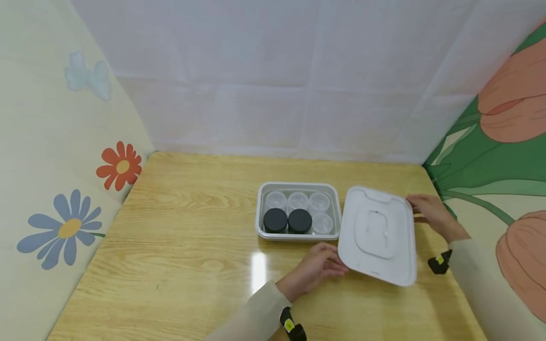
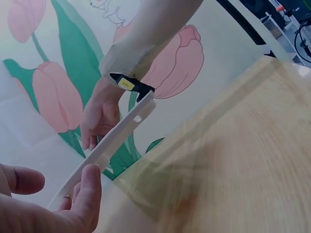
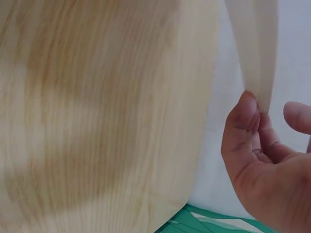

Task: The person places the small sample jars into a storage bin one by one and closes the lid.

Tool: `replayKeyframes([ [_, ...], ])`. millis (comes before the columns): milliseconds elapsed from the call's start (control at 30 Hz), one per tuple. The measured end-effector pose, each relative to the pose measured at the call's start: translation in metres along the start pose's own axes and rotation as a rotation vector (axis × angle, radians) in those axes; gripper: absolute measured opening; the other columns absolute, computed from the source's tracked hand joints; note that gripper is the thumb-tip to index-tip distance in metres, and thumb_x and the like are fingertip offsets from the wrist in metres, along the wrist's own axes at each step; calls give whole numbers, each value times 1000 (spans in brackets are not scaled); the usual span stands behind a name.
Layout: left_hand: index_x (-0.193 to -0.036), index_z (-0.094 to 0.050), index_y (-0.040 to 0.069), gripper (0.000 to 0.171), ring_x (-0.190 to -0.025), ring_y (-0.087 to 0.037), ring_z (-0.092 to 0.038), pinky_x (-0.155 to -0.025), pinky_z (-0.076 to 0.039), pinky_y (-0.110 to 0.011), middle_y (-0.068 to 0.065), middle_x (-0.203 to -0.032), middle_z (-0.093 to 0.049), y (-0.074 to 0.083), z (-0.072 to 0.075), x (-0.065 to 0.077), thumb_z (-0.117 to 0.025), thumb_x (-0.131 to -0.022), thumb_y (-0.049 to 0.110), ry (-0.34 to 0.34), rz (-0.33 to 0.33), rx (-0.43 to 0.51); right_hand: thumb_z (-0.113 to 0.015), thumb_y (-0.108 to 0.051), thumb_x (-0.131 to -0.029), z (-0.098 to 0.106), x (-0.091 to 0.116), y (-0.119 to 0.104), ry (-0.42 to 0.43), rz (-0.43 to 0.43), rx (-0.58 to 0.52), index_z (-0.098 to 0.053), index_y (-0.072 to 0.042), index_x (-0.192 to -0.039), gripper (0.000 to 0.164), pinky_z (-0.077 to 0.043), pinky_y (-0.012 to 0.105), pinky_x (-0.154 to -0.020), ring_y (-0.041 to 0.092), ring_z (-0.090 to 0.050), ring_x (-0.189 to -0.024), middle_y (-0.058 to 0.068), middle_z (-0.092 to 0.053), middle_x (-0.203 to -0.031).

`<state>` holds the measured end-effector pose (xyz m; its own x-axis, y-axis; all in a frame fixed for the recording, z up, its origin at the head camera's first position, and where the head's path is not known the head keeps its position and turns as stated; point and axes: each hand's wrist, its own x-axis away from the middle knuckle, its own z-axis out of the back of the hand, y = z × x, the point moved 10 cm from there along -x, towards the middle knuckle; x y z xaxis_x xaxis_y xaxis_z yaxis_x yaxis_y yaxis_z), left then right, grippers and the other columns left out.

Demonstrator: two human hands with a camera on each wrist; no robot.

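Observation:
A white plastic lid (image 1: 377, 234) is tilted above the table, beside a rectangular container (image 1: 298, 238). My left hand (image 1: 314, 269) holds the lid's near left corner; in the left wrist view the fingers (image 2: 90, 189) are at the lid's edge and the thumb stands apart. On the far right side, my right hand (image 1: 435, 215) holds the edge with curled fingers (image 3: 240, 114), its thumb also away from the lid. Inside the container are two black-capped jars (image 1: 275, 220) in the near row and several clear, round cups (image 1: 298, 201).
The wooden table (image 1: 183, 246) extends left of the container and towards me. A white cloth (image 1: 239, 109) hangs behind it. Flower-printed panels (image 1: 507, 175) border both sides. The lid casts a shadow on the table at right.

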<state>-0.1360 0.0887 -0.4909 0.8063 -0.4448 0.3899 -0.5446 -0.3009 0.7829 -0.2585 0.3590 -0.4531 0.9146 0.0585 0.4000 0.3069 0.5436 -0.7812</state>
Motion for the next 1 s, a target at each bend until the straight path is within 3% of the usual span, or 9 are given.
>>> replayKeyframes([
  [267, -109, -46, -7, 22, -67, -10, -62, -68, -54, -23, -5, -77, -57, 34, 21, 7, -39, -90, 1, -16, -43, -52, -39, -40, -101, -11, 2, -14, -57, -24, -218, -55, -16, -108, 29, -53, 22, -75, 1, -58, -83, -17, -58, -88],
  [400, -111, -44, -7, 22, -67, -10, -61, -67, -54, -23, -3, -77, -57, 51, 35, 10, -40, -91, 3, 4, -71, -105, -40, -40, -101, -19, 4, -23, -100, -26, -280, -59, -25, -99, 25, -53, 22, -75, 2, -58, -84, -15, -59, -90],
  [800, -114, -46, -15, 30, -61, -8, -59, -62, -53, -23, -1, -75, -58, 93, 83, 20, -49, -91, 4, 100, -157, -287, -44, -29, -101, -51, 10, -55, -182, 12, -458, -63, -23, -91, 23, -53, 23, -71, 7, -61, -78, -9, -61, -85],
  [1000, -115, -49, -16, 31, -61, -8, -58, -62, -54, -23, 0, -74, -59, 109, 109, 26, -49, -89, 0, 196, -187, -336, -47, -21, -100, -67, 17, -72, -197, 39, -531, -63, -21, -91, 19, -54, 23, -70, 8, -63, -76, -6, -62, -83],
])
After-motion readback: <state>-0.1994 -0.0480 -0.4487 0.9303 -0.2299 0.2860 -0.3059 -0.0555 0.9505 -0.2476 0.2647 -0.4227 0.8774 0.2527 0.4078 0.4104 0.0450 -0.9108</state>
